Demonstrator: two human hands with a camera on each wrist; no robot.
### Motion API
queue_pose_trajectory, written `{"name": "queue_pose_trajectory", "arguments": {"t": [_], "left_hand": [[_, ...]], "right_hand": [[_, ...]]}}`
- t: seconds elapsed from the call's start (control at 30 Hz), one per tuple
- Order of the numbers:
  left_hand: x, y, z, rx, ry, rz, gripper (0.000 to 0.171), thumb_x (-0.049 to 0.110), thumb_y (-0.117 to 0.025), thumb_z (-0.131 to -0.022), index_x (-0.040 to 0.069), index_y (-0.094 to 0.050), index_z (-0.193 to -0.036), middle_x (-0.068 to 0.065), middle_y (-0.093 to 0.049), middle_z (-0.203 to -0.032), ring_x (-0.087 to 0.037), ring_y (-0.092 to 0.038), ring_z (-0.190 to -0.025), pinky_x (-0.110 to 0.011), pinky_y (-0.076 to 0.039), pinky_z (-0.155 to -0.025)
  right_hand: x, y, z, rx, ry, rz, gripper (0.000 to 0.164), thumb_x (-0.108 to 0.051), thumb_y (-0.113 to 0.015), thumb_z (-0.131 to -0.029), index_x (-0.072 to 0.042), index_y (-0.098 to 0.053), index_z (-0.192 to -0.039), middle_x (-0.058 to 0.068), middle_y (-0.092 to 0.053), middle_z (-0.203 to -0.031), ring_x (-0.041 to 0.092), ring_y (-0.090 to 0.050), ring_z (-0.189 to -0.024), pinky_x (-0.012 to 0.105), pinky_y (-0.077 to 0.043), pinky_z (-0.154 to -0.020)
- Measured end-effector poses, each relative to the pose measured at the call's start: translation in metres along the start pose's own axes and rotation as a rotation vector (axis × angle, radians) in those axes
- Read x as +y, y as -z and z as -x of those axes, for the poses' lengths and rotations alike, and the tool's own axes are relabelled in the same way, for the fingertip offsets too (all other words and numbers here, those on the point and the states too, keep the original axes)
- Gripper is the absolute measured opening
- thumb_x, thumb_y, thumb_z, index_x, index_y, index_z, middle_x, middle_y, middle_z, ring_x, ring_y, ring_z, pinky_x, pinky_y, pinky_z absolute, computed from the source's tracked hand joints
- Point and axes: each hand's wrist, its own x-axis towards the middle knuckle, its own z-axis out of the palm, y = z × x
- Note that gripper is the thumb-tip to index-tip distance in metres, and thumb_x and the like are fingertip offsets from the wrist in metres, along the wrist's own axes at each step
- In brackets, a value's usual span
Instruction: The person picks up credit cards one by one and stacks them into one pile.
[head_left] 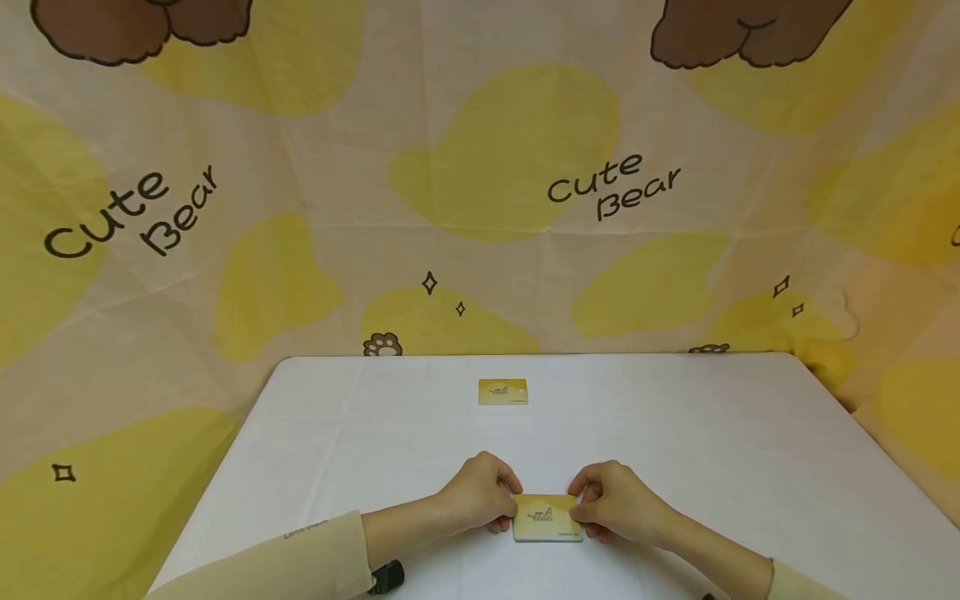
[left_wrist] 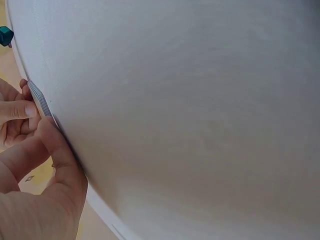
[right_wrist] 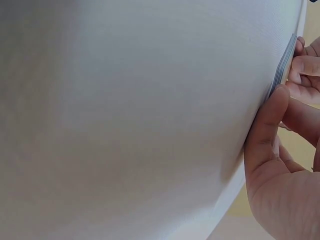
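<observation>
A small stack of yellow cards (head_left: 546, 520) lies near the front of the white table, a drawing and small print on its top card. My left hand (head_left: 480, 493) holds the stack's left edge between thumb and fingers. At the right edge, my right hand (head_left: 617, 503) grips it the same way. Side-on in the left wrist view, the layered edges of the stack (left_wrist: 40, 98) show between both hands. The right wrist view also shows these stacked edges (right_wrist: 284, 65), with the thumb against them. Farther back lies a single yellow card (head_left: 503, 392), apart from both hands.
The white tabletop (head_left: 375, 433) reaches back to a hanging cloth (head_left: 337, 183) printed with bears and yellow patches. Its far edge lies just beyond the single card. A black wrist strap (head_left: 387, 577) shows below the left sleeve.
</observation>
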Motion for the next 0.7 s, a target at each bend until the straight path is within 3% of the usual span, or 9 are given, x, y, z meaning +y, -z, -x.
{"name": "queue_pose_trajectory", "arguments": {"t": [0.7], "left_hand": [[0.0008, -0.0015, 0.0019, 0.001, -0.004, 0.0, 0.015, -0.019, -0.065, -0.08, -0.007, -0.068, -0.09, -0.014, -0.067, -0.066, -0.011, -0.055, -0.048, -0.019, -0.049, -0.045]], "right_hand": [[-0.002, 0.0005, 0.0014, -0.016, 0.013, -0.003, 0.018, 0.002, -0.075, -0.089, 0.006, -0.067, -0.104, 0.007, -0.063, -0.073, 0.015, -0.06, -0.057, 0.021, -0.051, -0.05]]}}
